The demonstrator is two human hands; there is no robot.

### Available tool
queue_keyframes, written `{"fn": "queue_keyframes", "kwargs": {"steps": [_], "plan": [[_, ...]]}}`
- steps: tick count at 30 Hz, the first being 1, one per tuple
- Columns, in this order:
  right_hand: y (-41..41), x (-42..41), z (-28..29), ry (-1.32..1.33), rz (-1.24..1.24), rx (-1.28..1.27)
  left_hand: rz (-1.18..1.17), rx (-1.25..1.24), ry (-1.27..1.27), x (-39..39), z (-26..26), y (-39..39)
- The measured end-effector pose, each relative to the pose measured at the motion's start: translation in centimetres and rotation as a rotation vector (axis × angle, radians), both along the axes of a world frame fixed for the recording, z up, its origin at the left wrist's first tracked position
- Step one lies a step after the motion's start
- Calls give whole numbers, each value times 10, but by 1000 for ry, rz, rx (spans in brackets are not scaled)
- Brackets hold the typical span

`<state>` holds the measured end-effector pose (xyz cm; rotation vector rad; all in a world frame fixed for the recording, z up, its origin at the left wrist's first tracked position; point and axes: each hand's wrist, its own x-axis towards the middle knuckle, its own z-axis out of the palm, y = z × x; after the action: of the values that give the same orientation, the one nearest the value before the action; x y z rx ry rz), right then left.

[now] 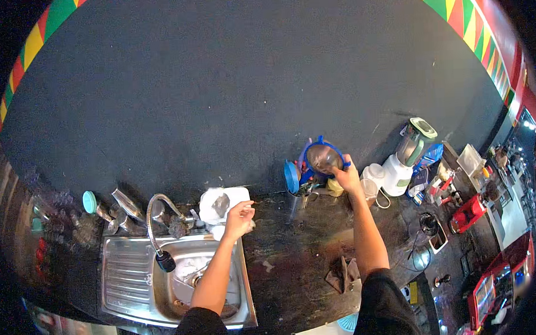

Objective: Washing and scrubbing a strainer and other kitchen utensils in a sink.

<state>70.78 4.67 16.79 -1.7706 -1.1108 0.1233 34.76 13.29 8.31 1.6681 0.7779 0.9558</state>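
My right hand grips the rim of a blue sieve with a fine mesh, held up near the wall above a metal container with blue and other utensils in it. My left hand is raised beside a white plastic container behind the sink's right corner. Its fingers are bent and partly overlap the container, so whether they touch or hold it I cannot tell. Below that arm lies the stainless steel sink, with a flexible-neck faucet over its basin.
A white blender with a clear jug stands right of my right hand, beside white cups. A brown cloth lies on the dark counter. Metal shakers and a teal-lidded container stand behind the drainboard.
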Motion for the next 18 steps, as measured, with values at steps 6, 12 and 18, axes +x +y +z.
{"fn": "queue_keyframes", "kwargs": {"steps": [6,12,18], "plan": [[-32,-22,17,488,272,198,16,33,-6,-16,-5,3],[-47,-27,9,266,174,104,15,-35,-44,-27,-15,6],[-38,-38,34,-335,-65,-389,4,-37,-29,-30,-19,2]]}}
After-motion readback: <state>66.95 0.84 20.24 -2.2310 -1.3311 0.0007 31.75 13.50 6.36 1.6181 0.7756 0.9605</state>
